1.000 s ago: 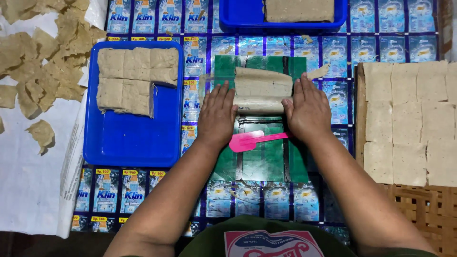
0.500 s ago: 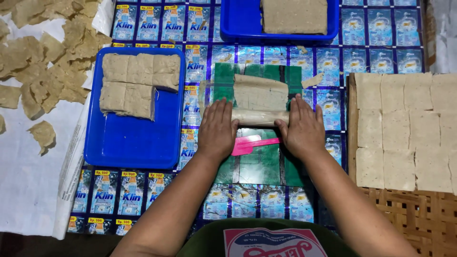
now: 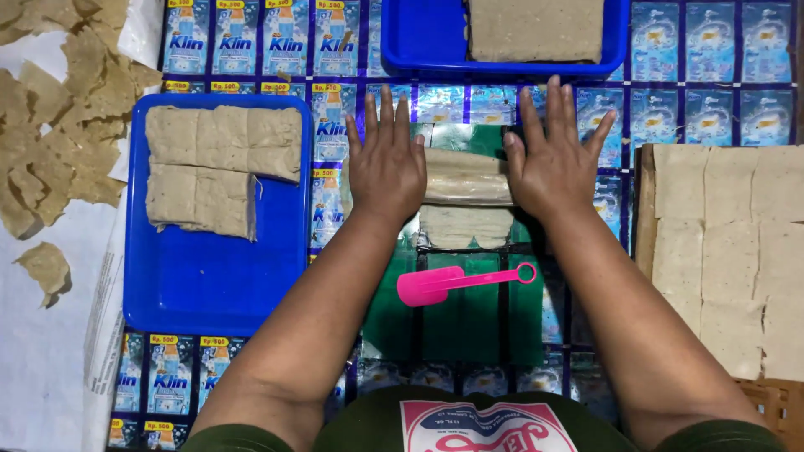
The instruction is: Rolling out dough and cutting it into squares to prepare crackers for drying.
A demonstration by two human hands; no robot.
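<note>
Nearest the person, a pink spatula (image 3: 461, 282) lies loose on the green mat (image 3: 456, 322), within easy reach. Just beyond it, the left hand (image 3: 385, 159) and right hand (image 3: 553, 159) press flat, fingers spread, grasping nothing, on either end of a pale dough roll (image 3: 466, 177) near the mat's far edge, apparently to roll it evenly. Left, a blue tray (image 3: 209, 285) holds cut slabs (image 3: 219, 165). Farthest, another tray (image 3: 419, 42) holds one slab.
</note>
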